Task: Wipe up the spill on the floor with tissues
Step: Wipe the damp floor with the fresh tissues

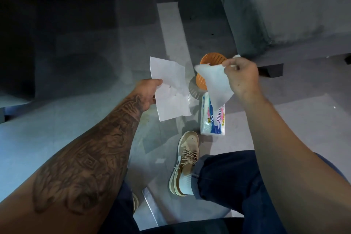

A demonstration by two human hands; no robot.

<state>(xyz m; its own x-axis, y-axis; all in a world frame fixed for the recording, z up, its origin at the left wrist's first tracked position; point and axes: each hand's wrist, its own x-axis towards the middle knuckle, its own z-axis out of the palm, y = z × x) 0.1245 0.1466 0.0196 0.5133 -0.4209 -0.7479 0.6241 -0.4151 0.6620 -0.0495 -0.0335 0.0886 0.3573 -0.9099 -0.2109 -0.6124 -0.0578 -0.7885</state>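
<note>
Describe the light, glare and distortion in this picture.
Head view: dim, bluish light; the left side is nearly black; the left tissue and right tissue are brightest; small wet glints on the floor beside the pack; wide-angle stretch toward the bottom corners; nothing badly blurred.

white tissue (171,89) unfolded at left, second tissue (215,83) draped at right, tissue pack (212,121) flat on floor (76,119)

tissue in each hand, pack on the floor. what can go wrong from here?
1. The tissue pack lies beside the wet patch and may soak up liquid.
2. The shoe stands close to it: slipping or tracking is possible.
3. Left hand holds one flat tissue, right hand one drooping tissue; single sheets could soak through.
</note>
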